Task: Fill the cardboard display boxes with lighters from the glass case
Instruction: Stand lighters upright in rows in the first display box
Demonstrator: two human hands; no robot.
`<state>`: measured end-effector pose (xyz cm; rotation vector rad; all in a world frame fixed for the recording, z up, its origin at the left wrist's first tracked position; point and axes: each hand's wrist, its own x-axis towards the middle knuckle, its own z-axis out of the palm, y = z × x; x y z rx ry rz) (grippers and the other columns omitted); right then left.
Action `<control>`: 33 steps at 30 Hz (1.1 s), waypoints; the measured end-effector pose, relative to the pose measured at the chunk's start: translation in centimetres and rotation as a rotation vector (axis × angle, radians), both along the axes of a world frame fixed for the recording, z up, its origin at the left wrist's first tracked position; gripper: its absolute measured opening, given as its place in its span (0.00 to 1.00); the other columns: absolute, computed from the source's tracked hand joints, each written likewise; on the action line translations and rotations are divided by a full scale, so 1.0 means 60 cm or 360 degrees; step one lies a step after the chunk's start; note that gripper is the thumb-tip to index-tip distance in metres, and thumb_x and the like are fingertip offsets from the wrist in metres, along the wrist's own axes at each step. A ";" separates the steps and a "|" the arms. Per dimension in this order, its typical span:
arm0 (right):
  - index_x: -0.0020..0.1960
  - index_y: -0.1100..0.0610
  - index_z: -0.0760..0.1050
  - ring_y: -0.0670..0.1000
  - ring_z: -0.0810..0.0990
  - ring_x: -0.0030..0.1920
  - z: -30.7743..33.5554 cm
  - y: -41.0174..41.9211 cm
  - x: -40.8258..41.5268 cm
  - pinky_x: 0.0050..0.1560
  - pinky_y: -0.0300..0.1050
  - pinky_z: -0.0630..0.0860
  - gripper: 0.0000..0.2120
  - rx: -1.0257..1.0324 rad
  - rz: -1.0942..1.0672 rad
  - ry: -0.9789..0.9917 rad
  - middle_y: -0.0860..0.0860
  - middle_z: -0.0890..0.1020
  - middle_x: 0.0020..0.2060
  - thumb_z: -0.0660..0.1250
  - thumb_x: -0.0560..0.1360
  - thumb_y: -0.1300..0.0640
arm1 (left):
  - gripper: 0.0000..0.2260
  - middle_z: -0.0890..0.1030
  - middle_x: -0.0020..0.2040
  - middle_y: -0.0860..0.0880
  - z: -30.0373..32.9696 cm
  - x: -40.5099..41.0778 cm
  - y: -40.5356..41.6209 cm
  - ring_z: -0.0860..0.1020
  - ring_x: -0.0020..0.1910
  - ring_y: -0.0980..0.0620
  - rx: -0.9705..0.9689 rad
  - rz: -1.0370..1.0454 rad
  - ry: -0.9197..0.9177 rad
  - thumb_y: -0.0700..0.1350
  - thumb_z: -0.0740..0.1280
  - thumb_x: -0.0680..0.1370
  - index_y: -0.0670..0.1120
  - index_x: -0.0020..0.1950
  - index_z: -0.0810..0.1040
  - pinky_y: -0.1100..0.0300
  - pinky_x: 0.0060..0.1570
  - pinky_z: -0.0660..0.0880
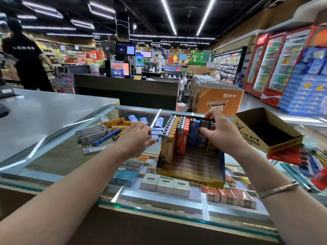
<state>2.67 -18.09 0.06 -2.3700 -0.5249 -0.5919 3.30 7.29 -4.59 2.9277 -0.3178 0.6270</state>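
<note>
Left hand [137,134] reaches forward palm down, fingers curled round a blue lighter [155,135] beside the display box [192,175]; right hand [218,129] sits at the box's far right, fingers curled over the back edge, thumb pressing the standing lighters [180,133]; bracelet [277,189] on the right wrist. The box rests on the glass surface [70,156], its far rows filled, its near half showing bare grid. Loose lighters [99,133] lie in a heap left of the box; a second, empty cardboard box [265,129] sits tilted at right. Cigarette packs [164,183] lie under the glass. Supermarket beyond: checkout counter [127,87], drink fridges [270,64], a person in black [26,55] far left.
</note>
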 end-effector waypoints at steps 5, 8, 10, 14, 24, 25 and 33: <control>0.54 0.53 0.66 0.49 0.75 0.42 -0.001 0.000 -0.001 0.39 0.42 0.71 0.14 -0.0004 -0.0002 0.0008 0.46 0.73 0.40 0.69 0.73 0.56 | 0.17 0.76 0.56 0.50 -0.003 0.005 0.001 0.73 0.52 0.54 -0.0115 -0.0025 0.0029 0.55 0.62 0.77 0.48 0.62 0.70 0.62 0.46 0.71; 0.53 0.52 0.65 0.48 0.75 0.41 -0.001 0.000 -0.001 0.38 0.40 0.72 0.14 0.0000 0.0001 0.0014 0.45 0.73 0.39 0.69 0.73 0.56 | 0.22 0.78 0.57 0.49 -0.003 0.004 0.006 0.75 0.53 0.52 -0.0145 0.0042 -0.0057 0.59 0.64 0.74 0.48 0.63 0.70 0.58 0.49 0.74; 0.54 0.53 0.65 0.48 0.75 0.41 0.000 0.000 -0.001 0.38 0.40 0.72 0.14 0.0001 0.0002 0.0017 0.45 0.73 0.39 0.69 0.73 0.56 | 0.27 0.78 0.57 0.48 -0.001 0.002 0.006 0.76 0.53 0.51 -0.0214 0.0092 -0.0030 0.63 0.66 0.71 0.47 0.63 0.71 0.57 0.48 0.76; 0.54 0.52 0.65 0.49 0.75 0.43 0.000 0.001 -0.002 0.39 0.41 0.72 0.14 0.0001 -0.0003 0.0021 0.46 0.73 0.40 0.69 0.73 0.56 | 0.32 0.78 0.54 0.49 0.007 0.000 -0.001 0.75 0.48 0.53 -0.0215 0.0231 0.0180 0.68 0.65 0.67 0.47 0.61 0.72 0.60 0.38 0.73; 0.54 0.54 0.66 0.52 0.76 0.44 0.005 0.002 -0.007 0.44 0.48 0.77 0.14 0.0026 0.0014 0.0048 0.51 0.76 0.43 0.68 0.73 0.56 | 0.13 0.77 0.32 0.48 0.015 -0.009 -0.002 0.76 0.30 0.53 -0.0496 0.0286 0.0297 0.56 0.69 0.70 0.47 0.39 0.74 0.59 0.29 0.70; 0.55 0.55 0.66 0.52 0.76 0.44 0.005 0.002 -0.007 0.45 0.49 0.77 0.14 0.0019 0.0009 0.0047 0.51 0.76 0.44 0.69 0.73 0.56 | 0.13 0.78 0.33 0.48 0.015 -0.010 -0.002 0.76 0.31 0.52 -0.0513 0.0277 0.0296 0.56 0.69 0.70 0.47 0.39 0.74 0.59 0.30 0.71; 0.53 0.51 0.65 0.49 0.76 0.43 0.002 0.000 -0.002 0.39 0.41 0.73 0.14 0.0004 -0.0004 0.0059 0.47 0.74 0.41 0.68 0.74 0.55 | 0.11 0.76 0.39 0.47 0.028 -0.019 -0.016 0.76 0.36 0.52 -0.0415 0.0225 0.0380 0.48 0.68 0.71 0.47 0.50 0.70 0.59 0.33 0.74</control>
